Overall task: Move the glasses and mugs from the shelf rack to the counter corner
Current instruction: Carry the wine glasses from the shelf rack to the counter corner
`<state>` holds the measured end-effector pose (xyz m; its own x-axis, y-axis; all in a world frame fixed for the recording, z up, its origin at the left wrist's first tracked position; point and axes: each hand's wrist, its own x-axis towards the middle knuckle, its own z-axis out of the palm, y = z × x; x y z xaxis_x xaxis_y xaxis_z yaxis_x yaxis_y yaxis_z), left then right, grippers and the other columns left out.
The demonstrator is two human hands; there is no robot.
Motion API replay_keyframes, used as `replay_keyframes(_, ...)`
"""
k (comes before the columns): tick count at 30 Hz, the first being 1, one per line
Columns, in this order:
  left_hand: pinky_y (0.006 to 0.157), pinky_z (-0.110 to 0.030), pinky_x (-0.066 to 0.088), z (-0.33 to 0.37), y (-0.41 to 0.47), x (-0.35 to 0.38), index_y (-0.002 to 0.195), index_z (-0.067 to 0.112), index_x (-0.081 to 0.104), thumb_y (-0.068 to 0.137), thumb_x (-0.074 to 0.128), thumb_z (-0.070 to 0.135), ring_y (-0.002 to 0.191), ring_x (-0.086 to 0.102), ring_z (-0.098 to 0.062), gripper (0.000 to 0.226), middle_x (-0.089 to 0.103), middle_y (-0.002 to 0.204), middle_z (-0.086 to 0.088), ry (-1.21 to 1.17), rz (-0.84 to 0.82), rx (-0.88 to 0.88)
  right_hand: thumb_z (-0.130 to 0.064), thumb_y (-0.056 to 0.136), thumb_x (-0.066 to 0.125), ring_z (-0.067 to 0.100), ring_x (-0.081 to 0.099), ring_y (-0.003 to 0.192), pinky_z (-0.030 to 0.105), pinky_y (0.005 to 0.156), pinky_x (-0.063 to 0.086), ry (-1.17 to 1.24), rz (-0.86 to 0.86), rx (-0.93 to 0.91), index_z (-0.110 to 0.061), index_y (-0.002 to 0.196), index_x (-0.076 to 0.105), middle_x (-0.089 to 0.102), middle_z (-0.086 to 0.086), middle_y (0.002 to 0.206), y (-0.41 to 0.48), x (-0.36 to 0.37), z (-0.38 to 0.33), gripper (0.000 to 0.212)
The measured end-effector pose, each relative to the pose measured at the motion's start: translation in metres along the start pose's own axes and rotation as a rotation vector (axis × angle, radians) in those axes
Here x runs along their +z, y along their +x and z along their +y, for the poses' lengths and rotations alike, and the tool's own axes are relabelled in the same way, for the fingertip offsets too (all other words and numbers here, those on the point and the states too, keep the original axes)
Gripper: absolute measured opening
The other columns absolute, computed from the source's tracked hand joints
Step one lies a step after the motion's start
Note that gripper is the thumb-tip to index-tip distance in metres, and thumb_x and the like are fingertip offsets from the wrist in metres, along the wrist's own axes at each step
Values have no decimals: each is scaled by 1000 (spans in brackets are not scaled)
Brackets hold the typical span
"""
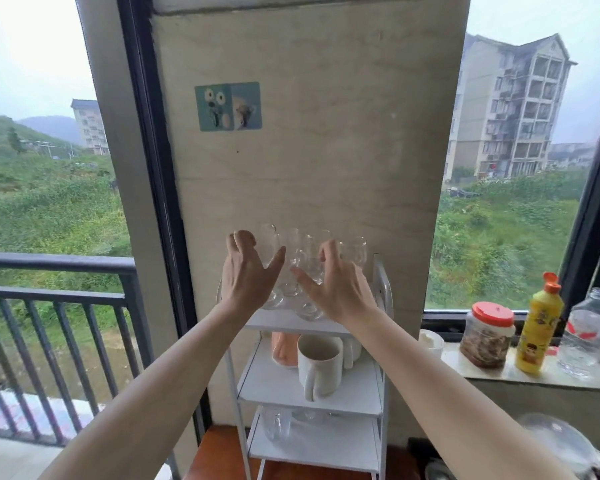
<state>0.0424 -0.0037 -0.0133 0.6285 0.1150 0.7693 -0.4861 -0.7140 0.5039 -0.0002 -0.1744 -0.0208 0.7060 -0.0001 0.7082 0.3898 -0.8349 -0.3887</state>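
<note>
White rack, clear glasses, white mug — yellow bottle, orange cap.

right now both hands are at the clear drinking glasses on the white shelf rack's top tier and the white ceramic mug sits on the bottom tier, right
Not quite. The head view shows the white ceramic mug on the middle tier, not the bottom. The rest stands: left hand and right hand are at the clear drinking glasses on the white shelf rack's top tier.
</note>
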Motion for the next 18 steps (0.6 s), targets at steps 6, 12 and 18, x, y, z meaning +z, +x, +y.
replay_keyframes(6,74,-43,60,8,-5,-18,131,11,28,79,82,27,99,62,-25,77,44,117,-12,-394,37,-50,-51,85,70,10,56,73,21,63,41,249,95,54,-16,136,34,56,-5,89,-8,-5,-10,72)
replay_keyframes(12,82,-27,55,42,2,-47,136,9,44,71,88,21,97,61,-17,79,58,110,-6,-625,29,-166,-61,67,59,0,65,68,17,72,48,385,290,164,-25,123,52,68,-4,81,-3,-57,-25,67)
replay_keyframes(18,84,-38,57,110,-5,-55,118,20,49,63,82,22,103,66,-22,64,62,113,-14,-1050,-107,-142,-46,64,66,-12,67,74,14,68,51,426,488,153,-24,112,51,65,-15,95,-17,-131,-10,55)
